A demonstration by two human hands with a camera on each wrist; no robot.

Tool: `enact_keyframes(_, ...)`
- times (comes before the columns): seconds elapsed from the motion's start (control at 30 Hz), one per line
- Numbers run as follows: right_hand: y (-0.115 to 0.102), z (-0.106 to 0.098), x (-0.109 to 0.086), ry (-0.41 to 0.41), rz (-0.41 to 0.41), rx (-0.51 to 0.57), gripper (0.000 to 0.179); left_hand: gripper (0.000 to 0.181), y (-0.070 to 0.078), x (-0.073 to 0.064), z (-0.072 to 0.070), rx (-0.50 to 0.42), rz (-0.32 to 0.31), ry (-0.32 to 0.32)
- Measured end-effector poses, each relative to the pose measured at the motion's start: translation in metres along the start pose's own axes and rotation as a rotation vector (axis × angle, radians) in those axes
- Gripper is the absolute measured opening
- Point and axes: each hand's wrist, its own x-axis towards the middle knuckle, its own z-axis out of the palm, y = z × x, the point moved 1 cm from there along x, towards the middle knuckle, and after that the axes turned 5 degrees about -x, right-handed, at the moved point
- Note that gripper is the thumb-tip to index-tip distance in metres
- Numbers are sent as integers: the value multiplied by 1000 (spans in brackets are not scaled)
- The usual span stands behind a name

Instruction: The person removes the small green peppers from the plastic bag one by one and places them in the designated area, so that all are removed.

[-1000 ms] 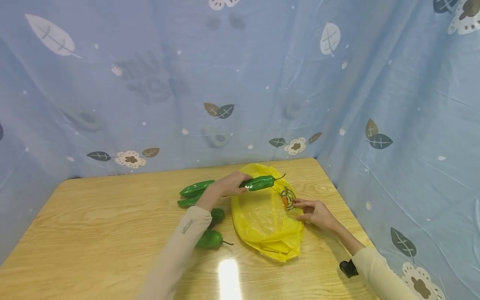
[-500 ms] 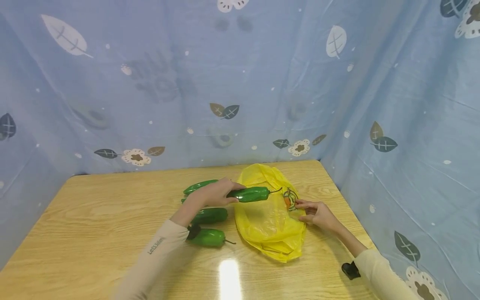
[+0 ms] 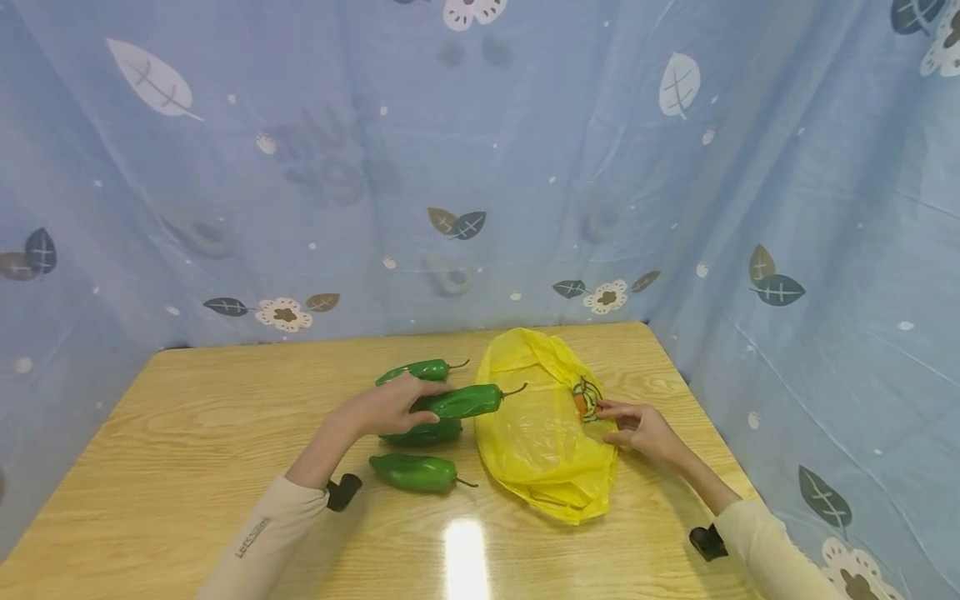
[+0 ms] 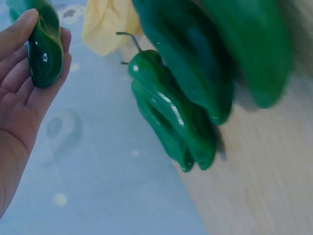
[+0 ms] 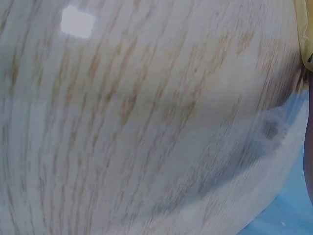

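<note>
My left hand (image 3: 390,404) grips a green chili pepper (image 3: 471,402) between thumb and fingers, its stem pointing right, above other peppers. In the left wrist view the held pepper (image 4: 48,61) sticks out past the fingers. Beneath and around that hand lie a rear pepper (image 3: 429,369), a middle pepper (image 3: 431,432) and a front pepper (image 3: 414,473); the wrist view shows several on the table, two side by side. My right hand (image 3: 647,432) pinches the right side of a yellow plastic bag (image 3: 532,425), near its printed picture. The right wrist view barely catches the bag (image 5: 306,34).
The wooden table (image 3: 225,433) ends at a blue patterned curtain (image 3: 375,167) behind and on the right. A black wrist-worn piece (image 3: 343,492) shows by the left cuff, another (image 3: 707,543) by the right cuff. Light glares on the table's front.
My left hand has drawn left and nearer, away from the bag, with the chili pepper in it. Peppers formerly behind the arm now show. The right hand stays at the bag.
</note>
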Motion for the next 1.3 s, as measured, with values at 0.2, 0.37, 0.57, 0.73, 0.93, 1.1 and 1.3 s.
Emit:
enact_keyframes(0.2, -1, 0, 0, 2, -34, 2, 36, 48, 1, -26, 16, -73, -30, -17)
enact_keyframes(0.37, 0, -1, 0, 9, -42, 0, 37, 48, 0, -46, 26, -106, -63, -3)
enact_keyframes(0.57, 1, 0, 0, 8, -39, 16, 37, 51, -1, -60, 35, -133, -69, -13)
enact_keyframes(0.73, 2, 2, 1, 17, -50, 4, 36, 50, -2, -69, 47, -155, -33, -25)
enact_keyframes(0.93, 3, 2, 0, 16, -41, -3, 36, 48, -3, -78, 61, -136, 4, -10)
enact_keyframes(1.1, 3, 2, 1, 22, -44, -18, 36, 48, -5, -82, 71, -183, -6, -20)
enact_keyframes(1.3, 1, 2, 3, 25, -40, 12, 36, 47, -3, -84, 70, -196, -23, -18)
